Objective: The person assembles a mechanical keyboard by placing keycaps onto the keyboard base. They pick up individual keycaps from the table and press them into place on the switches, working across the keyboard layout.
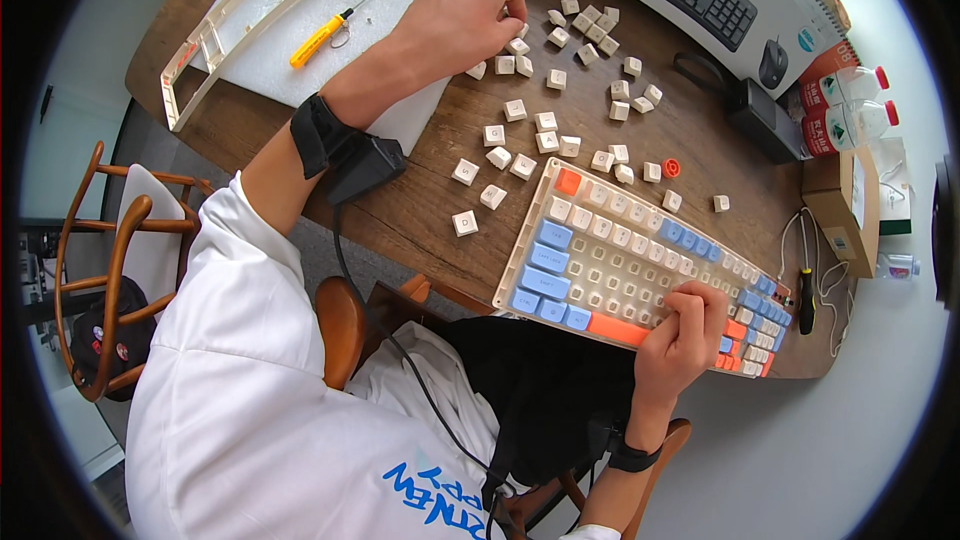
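At a wooden table [472,120], with the left hand [462,18] at the left of loose cream keycaps [556,79], with fingers curled inward (cannot tell whether pinching one). Well apart from a partly capped keyboard [648,270], set to the lower right, with long axis slanting down rightward. Over its bare rows [602,280], with the nearer right hand [680,345], with fingers bent and bunched; cannot tell whether gripping anything.
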{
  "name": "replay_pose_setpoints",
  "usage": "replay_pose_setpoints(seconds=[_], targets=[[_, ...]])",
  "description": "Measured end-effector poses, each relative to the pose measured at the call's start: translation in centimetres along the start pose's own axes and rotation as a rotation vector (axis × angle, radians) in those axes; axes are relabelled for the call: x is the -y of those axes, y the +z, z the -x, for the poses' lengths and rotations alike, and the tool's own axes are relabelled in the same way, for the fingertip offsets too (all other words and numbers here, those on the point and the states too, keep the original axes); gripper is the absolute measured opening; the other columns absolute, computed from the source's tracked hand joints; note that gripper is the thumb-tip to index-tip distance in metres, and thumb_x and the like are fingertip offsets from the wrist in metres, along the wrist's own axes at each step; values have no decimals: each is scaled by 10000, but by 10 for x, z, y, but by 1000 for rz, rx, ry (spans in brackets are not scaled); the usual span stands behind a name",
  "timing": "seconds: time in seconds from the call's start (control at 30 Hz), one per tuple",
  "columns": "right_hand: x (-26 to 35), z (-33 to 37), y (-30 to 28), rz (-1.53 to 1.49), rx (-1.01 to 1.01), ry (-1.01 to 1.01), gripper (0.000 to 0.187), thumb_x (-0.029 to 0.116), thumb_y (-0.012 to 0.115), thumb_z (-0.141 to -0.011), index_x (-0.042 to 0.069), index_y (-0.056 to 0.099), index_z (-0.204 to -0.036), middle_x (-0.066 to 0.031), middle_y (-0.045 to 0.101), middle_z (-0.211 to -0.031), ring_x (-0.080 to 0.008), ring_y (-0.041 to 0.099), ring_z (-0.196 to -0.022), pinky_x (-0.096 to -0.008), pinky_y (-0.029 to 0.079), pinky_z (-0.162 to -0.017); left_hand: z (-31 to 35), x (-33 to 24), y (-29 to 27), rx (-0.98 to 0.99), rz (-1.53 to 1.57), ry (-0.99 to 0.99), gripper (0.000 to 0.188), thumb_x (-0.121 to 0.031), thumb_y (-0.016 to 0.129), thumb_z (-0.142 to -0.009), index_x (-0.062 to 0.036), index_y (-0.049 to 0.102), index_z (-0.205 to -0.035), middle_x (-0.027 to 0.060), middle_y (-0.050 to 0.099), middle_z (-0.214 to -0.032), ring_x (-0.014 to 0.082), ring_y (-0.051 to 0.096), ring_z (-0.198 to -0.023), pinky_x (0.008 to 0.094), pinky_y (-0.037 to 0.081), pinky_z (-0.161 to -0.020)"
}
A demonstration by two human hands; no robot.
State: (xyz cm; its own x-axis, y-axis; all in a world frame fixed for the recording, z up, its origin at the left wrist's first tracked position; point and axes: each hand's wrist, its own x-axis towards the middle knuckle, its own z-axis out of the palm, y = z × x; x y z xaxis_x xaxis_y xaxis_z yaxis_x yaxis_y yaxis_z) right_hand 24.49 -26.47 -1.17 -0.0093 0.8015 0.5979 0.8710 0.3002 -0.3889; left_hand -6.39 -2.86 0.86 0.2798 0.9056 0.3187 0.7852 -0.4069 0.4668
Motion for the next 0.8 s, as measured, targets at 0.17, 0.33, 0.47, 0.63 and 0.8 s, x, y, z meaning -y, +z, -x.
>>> replay_pose_setpoints(seconds=[0.17, 0.33, 0.47, 0.63, 0.8], targets=[[0, 1, 0, -4, 4, 10, 230, -213, 548, -707, -22, 604, -822, -121, 617, -906, -290, 603, -800, -370, 478, -653, 0, -1, 0, -34, -20, -50, 208, -232, 663, -948, -78, 781, -1021, 152, 762, -851, 345, 739, -830, 444, 588, -791], [2, -3, 0, -25, -11, -6, 229, -211, 553, -697, -22, 599, -819, -124, 611, -901, -297, 593, -794, -375, 470, -651, -2, -2, -1, -59, 37, 83, 178, -188, 696, -985, -60, 768, -1086, 99, 699, -833, 234, 687, -775, 366, 542, -738], [1, -4, 1, -49, -32, -36, 227, -205, 565, -682, -24, 593, -815, -119, 604, -894, -303, 577, -779, -379, 461, -643, -10, -13, 1, -33, 74, 154, 166, -165, 705, -984, -79, 765, -1113, 81, 680, -926, 238, 685, -867, 367, 549, -803], [0, -3, 0, -38, -26, -19, 216, -199, 581, -674, -25, 580, -802, -119, 600, -885, -299, 576, -780, -393, 470, -641, -42, -28, 9, 14, -80, 263, 187, -176, 719, -970, -89, 766, -1129, 84, 674, -1007, 265, 690, -931, 398, 556, -851], [0, -3, 1, -23, -49, -37, 209, -187, 596, -678, -19, 581, -801, -117, 598, -885, -306, 590, -791, -404, 490, -651, -69, -34, 15, 97, -250, 274, 190, -196, 712, -934, -111, 777, -1090, 101, 701, -1060, 299, 676, -1088, 439, 551, -940]])
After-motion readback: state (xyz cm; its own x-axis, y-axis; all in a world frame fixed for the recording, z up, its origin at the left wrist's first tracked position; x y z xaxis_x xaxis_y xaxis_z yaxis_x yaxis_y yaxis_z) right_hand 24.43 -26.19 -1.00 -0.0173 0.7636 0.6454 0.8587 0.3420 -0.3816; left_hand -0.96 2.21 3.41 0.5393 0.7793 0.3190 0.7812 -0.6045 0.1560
